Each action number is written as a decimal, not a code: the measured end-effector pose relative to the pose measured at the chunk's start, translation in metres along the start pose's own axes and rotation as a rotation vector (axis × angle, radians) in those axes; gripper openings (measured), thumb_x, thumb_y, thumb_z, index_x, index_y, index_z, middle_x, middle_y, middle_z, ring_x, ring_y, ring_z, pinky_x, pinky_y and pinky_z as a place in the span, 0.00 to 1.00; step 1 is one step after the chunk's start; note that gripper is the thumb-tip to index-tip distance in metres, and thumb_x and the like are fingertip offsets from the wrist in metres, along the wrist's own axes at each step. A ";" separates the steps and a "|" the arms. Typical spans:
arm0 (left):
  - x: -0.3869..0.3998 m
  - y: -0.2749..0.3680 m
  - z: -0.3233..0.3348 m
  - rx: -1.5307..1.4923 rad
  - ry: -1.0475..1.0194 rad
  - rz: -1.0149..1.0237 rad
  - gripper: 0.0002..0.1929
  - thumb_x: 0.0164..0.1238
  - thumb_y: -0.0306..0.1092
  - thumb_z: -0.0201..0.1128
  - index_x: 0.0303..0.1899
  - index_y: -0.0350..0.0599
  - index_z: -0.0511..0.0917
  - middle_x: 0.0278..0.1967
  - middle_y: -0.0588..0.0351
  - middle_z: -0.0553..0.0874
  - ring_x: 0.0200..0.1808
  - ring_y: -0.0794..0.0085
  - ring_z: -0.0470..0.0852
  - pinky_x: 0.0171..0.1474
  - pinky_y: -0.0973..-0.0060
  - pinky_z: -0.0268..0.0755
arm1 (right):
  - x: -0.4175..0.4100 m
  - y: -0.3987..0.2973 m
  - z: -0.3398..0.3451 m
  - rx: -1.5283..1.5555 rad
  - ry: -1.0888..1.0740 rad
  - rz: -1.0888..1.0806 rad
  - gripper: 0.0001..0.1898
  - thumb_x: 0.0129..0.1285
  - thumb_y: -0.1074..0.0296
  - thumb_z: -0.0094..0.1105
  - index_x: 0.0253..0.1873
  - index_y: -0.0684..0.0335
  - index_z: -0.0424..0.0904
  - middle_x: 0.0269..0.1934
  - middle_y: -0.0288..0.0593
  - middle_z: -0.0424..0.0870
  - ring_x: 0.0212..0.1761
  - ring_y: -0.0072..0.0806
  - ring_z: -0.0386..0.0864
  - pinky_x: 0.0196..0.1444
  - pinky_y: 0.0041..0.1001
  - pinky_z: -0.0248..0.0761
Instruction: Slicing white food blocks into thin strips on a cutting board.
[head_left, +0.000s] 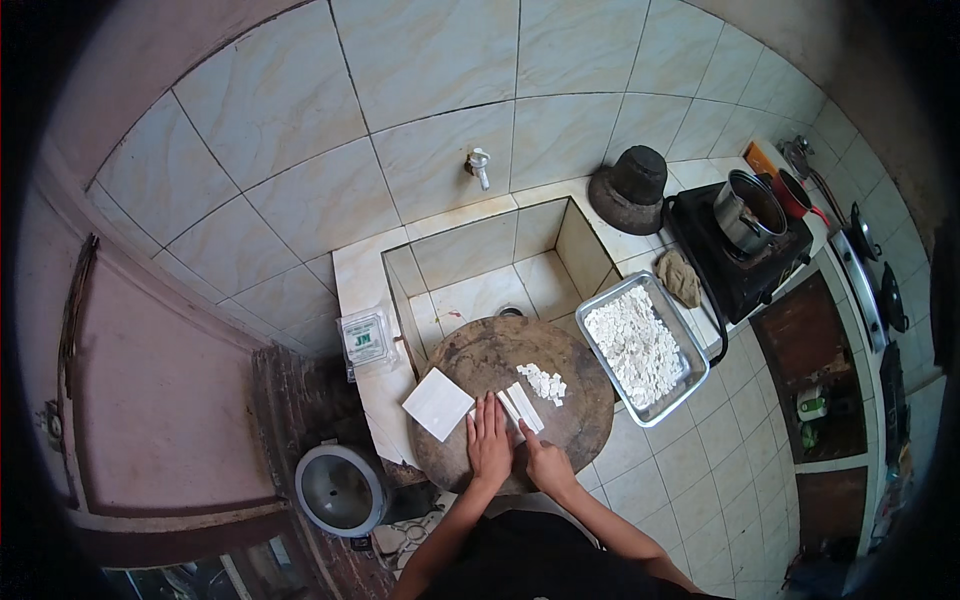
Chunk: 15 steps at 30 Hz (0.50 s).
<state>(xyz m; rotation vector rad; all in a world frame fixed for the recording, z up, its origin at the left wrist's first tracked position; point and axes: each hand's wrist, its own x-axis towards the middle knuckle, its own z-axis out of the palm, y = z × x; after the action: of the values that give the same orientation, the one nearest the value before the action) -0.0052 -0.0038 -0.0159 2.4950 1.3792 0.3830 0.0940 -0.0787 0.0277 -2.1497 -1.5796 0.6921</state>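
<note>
My left hand lies flat on the round wooden chopping board, fingers extended over white material that peeks out beside them. My right hand is curled with its index finger stretched onto several narrow white strips. Whether it grips a blade is hidden by the fingers. Left of my left hand sits a white square sheet or stack of sheets, set at an angle on the board. Beyond the strips is a loose pile of small white cut pieces.
A metal tray of similar white pieces adjoins the board's right side. Behind are a tiled sink and tap. A stove carries a metal pot. A plastic-wrapped packet and a lidded round container stand left.
</note>
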 end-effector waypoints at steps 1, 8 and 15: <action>0.000 0.000 -0.001 0.008 -0.005 0.005 0.31 0.62 0.39 0.53 0.64 0.36 0.57 0.69 0.49 0.55 0.70 0.57 0.51 0.69 0.57 0.43 | 0.002 0.002 0.003 -0.007 0.013 -0.019 0.30 0.56 0.75 0.48 0.66 0.54 0.58 0.24 0.60 0.77 0.24 0.55 0.77 0.30 0.47 0.70; -0.001 0.000 -0.003 0.004 -0.010 0.007 0.29 0.62 0.38 0.53 0.63 0.36 0.59 0.68 0.49 0.55 0.70 0.57 0.51 0.68 0.56 0.43 | 0.003 0.000 0.000 -0.021 -0.019 -0.032 0.32 0.54 0.77 0.48 0.66 0.55 0.57 0.23 0.60 0.77 0.24 0.56 0.77 0.30 0.48 0.71; 0.000 -0.001 0.001 0.055 -0.013 0.014 0.30 0.61 0.38 0.53 0.64 0.36 0.58 0.69 0.50 0.53 0.70 0.57 0.51 0.68 0.56 0.43 | 0.010 -0.002 0.005 0.006 -0.054 0.020 0.29 0.57 0.76 0.49 0.65 0.56 0.59 0.24 0.62 0.78 0.25 0.56 0.77 0.31 0.50 0.71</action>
<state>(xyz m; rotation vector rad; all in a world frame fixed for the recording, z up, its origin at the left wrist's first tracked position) -0.0056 -0.0039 -0.0170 2.5476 1.3862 0.3358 0.0916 -0.0688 0.0230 -2.1625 -1.5834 0.7661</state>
